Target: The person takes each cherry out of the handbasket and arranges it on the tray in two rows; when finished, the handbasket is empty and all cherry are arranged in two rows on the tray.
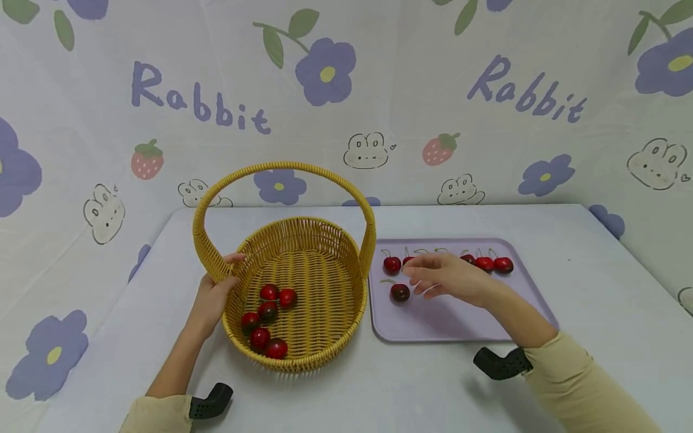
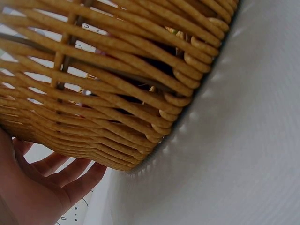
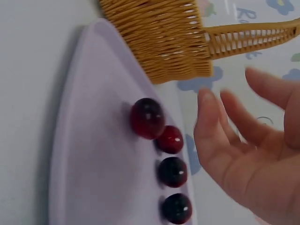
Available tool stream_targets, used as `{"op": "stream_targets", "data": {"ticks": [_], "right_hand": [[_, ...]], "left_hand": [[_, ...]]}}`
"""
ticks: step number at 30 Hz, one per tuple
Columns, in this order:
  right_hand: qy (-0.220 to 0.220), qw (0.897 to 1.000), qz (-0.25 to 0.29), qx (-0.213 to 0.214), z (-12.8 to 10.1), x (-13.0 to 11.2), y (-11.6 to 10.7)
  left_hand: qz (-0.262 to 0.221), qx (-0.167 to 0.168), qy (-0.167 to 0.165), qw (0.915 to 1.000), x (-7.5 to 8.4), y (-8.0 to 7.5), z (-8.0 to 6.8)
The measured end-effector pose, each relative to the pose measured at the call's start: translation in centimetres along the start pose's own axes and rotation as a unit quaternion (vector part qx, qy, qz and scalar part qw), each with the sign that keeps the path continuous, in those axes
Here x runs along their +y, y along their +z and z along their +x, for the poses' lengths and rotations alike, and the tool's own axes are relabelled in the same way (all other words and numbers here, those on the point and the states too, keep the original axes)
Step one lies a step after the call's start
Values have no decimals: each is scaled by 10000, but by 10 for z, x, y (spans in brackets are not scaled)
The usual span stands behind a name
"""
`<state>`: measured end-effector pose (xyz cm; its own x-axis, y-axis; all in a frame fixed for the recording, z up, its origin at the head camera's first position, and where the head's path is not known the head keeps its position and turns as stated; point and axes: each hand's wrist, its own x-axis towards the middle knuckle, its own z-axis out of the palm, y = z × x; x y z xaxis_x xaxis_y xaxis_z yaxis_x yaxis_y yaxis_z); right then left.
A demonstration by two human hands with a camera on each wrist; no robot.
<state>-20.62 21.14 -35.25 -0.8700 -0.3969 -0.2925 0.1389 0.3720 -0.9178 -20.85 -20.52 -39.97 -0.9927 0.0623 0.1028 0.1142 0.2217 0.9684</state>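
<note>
Six cherries (image 1: 267, 322) lie in the wicker basket (image 1: 303, 337) on the tabletop (image 1: 433, 391); more wait on the lilac tray (image 1: 449, 325) just beside it. Her left hand (image 1: 213, 294) steadies the basket's wall, fingers relaxed against the weave. Her right hand (image 1: 446, 278) hovers over the tray, fingers (image 3: 211, 126) loosely spread, holding nothing. A clean pick, I'd say, means pinching the dark cherry (image 1: 400, 292) nearest her fingertips. Only the right wrist view shows the bare palm; only the head view shows the basket's contents.
</note>
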Motion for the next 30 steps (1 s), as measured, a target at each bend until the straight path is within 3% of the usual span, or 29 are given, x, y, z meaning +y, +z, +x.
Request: {"op": "stream_targets", "data": {"ticks": [4,11,25,30], "right_hand": [[-245,9960,108,-851,-3,-9,-1],[-702,9752,563,-2023,-1,-23,13],[-957,9587,347,-2655,15,-45,60],[-978,9615,253,-2557,24,-53,76]], "left_hand": [[-3,-1,11,10000,1,0,0],[-18,-1,-5,10000,1,0,1],[-14,-22,-34,10000,1,0,0],[11,-29,-42,10000,1,0,0]]}}
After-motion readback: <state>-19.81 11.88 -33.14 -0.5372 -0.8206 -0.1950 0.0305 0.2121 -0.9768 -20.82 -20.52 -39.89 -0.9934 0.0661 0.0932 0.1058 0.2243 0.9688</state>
